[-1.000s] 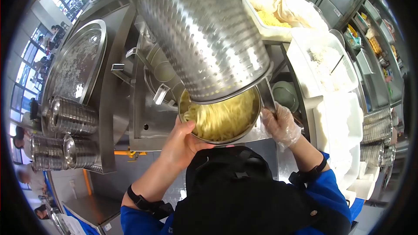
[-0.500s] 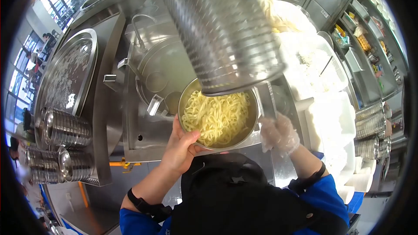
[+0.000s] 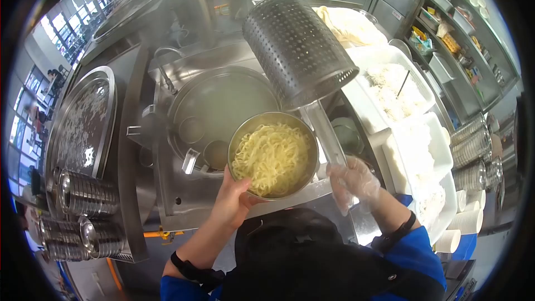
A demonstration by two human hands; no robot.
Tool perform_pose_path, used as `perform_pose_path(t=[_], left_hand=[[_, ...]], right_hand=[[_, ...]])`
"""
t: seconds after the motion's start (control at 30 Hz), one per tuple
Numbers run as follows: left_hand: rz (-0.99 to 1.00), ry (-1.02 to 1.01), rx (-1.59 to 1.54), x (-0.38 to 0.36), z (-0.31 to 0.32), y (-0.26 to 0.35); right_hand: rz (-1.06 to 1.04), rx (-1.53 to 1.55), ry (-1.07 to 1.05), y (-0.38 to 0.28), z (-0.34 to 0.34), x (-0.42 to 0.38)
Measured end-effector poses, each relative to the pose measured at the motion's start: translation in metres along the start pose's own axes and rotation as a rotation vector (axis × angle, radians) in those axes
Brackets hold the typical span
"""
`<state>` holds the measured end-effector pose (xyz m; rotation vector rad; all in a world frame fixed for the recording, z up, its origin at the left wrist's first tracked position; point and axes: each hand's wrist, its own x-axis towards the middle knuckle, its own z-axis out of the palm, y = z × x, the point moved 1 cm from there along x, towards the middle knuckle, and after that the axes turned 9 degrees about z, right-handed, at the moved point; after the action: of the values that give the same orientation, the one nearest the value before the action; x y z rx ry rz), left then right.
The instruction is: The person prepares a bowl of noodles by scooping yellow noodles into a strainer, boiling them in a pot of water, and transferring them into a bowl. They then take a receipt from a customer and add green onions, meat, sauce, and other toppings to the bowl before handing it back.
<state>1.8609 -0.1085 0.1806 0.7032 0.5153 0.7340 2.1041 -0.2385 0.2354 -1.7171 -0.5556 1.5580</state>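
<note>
My bare left hand (image 3: 237, 200) grips the near left rim of a metal bowl (image 3: 312, 159), its thumb over the edge. Cooked noodles (image 3: 272, 159) fill much of the bowl. In a clear plastic glove, my right hand (image 3: 354, 181) is closed around the flat handle of a noodle strainer basket (image 3: 298, 47). The perforated cylinder is tilted beyond the bowl, its open mouth turned toward the lower right. Behind the bowl lies a round pot of cloudy water (image 3: 223, 97), with steam over the area.
White trays (image 3: 432, 97) of floury noodles line the right side. Stacked metal bowls (image 3: 89, 195) and a large round lid (image 3: 83, 128) are at the left. A tap (image 3: 167, 72) stands by the pot. Shelves (image 3: 457, 39) and paper cups (image 3: 468, 220) are farther right.
The strainer basket has lifted up and away from the bowl, uncovering all the noodles. My left hand and the bowl have shifted slightly down.
</note>
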Motion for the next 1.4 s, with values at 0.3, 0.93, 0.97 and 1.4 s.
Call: perform_pose_path(t=[0.3, 0.93, 0.97, 1.4], left_hand=[[0.106, 0.133, -0.060, -0.023, -0.030, -0.011], [0.330, 0.454, -0.150, -0.099, -0.014, -0.059], [0.338, 0.474, -0.164, -0.103, -0.013, -0.063], [0.523, 0.608, -0.241, -0.181, -0.020, -0.089]], right_hand=[[-0.407, -1.227, 1.022, -0.083, -0.137, 0.008], [-0.408, -2.741, -0.049, 0.074, -0.136, 0.334], [-0.406, -2.792, -0.091, 0.078, -0.136, 0.339], [-1.011, -1.065, -0.393, -0.043, 0.080, 0.081]])
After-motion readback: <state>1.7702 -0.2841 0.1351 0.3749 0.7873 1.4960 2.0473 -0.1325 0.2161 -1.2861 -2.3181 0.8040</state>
